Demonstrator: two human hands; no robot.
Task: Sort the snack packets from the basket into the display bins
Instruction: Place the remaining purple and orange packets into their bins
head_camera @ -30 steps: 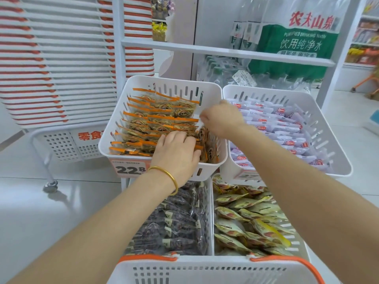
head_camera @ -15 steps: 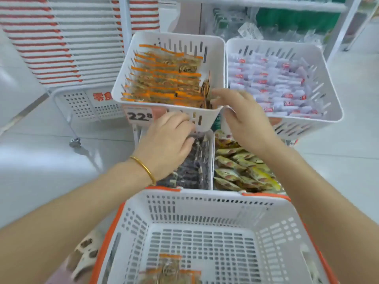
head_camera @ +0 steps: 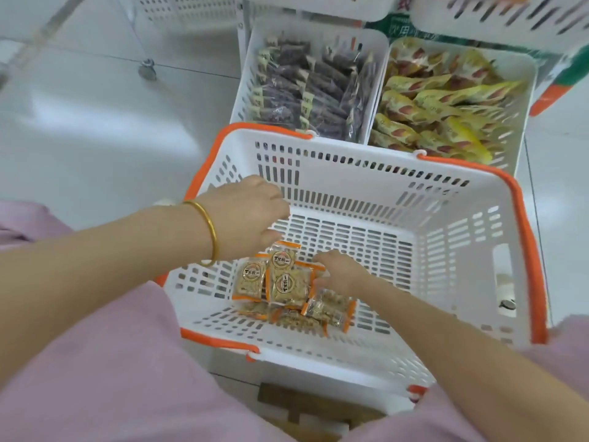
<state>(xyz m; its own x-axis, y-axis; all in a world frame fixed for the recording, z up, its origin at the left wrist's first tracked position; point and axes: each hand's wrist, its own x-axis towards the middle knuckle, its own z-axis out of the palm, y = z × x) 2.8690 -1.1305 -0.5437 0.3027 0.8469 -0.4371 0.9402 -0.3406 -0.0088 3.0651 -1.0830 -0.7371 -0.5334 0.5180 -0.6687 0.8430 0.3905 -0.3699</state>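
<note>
A white basket with an orange rim (head_camera: 522,237) sits in front of me, tilted toward me. Several small snack packets with orange edges (head_camera: 251,279) lie in a loose pile on its slotted floor. My left hand (head_camera: 245,215), a gold bangle on its wrist, reaches down into the basket with its fingertips just above the top packet. My right hand (head_camera: 342,274) rests on the right side of the pile, and its fingers and thumb pinch the edge of a packet (head_camera: 288,285).
Behind the basket are two white display bins: one (head_camera: 245,90) holds dark packets, the other (head_camera: 527,100) yellow packets. More white bins (head_camera: 497,20) hang above them. A trolley caster (head_camera: 147,69) stands on the pale floor at left. Pink clothing (head_camera: 111,362) covers my lap.
Both hands have left the upper bin of orange packets and dropped into the basket. My view has tilted down, and the right hand has taken hold of a packet.
</note>
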